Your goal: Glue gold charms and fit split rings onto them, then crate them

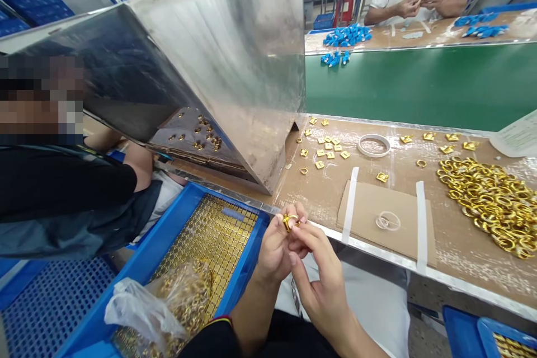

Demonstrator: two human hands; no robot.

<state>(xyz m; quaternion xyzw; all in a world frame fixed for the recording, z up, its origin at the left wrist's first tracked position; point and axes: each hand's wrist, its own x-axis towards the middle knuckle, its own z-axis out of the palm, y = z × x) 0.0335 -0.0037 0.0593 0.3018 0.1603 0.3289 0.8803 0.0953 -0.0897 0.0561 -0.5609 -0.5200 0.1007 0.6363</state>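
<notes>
My left hand [272, 251] is closed, pinching a small gold ring [289, 221] with a raised square part between thumb and fingers, just off the table's front edge. At the ring's right side, the index fingertip of my right hand [321, 271] touches it. The right thumb is stretched out lower down, apart from the ring, and some of its other fingertips are hidden against my left hand. On the table beyond lie several flat gold square pieces [330, 155] and loose gold rings with square tops [382, 177]. A big heap of plain gold rings [489, 201] sits to the right.
A roll of tape [373, 146] and a taped cardboard sheet [388, 246] lie on the table. A metal hood [235, 56] rises at left. Below it is a blue crate [184, 201] with gold parts and a plastic bag [142, 310]. Co-workers sit left and across the green belt [411, 81].
</notes>
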